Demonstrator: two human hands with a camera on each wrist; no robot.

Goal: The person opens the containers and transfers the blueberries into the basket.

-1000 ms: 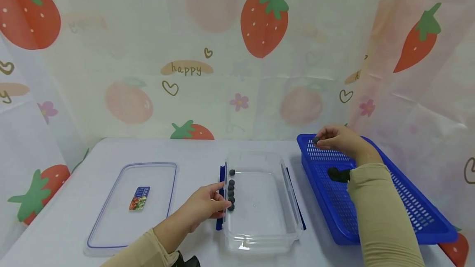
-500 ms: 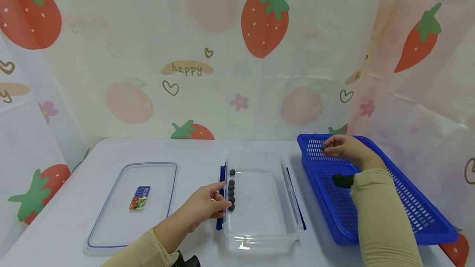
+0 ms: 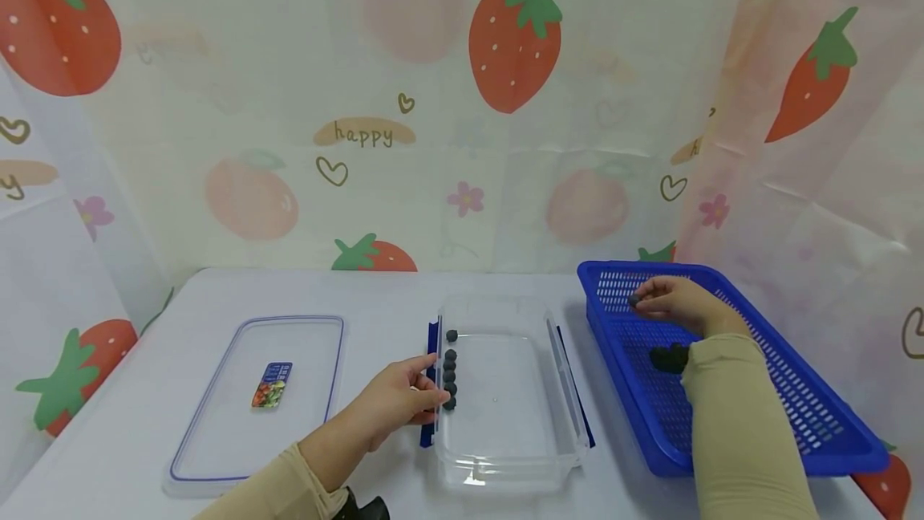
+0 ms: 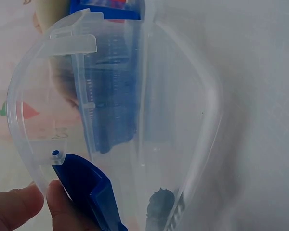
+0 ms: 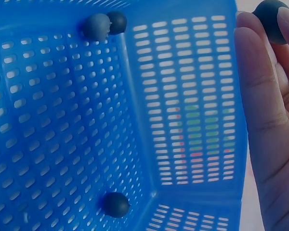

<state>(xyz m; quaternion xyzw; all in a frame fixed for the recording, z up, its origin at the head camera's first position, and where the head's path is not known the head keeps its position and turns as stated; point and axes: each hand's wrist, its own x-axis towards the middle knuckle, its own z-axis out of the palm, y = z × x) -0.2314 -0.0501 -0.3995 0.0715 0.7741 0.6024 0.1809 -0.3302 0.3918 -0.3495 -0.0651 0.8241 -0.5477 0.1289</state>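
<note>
My left hand [image 3: 393, 404] pinches the left wall of a clear plastic container [image 3: 505, 400], thumb and finger on either side of the rim near a blue latch [image 4: 91, 187]. Along that wall inside runs a line of several blueberries [image 3: 450, 366], one set slightly apart at the far end. Over the far part of a blue perforated basket [image 3: 626, 359], my right hand [image 3: 678, 305] holds a blueberry [image 5: 271, 21] between thumb and fingertips. Below it in the basket, the right wrist view has two blueberries [image 5: 97, 27] close together and a single blueberry [image 5: 115, 204] near a corner.
A clear lid [image 3: 303, 432] with a blue rim and a printed label [image 3: 271, 386] lies flat at the left. A white cloth [image 3: 390, 303] covers the table. Behind it hangs a strawberry-print curtain [image 3: 433, 199].
My right hand, with the blueberry, has shifted right and nearer from above the basket's far left corner. The left hand and container have stayed put.
</note>
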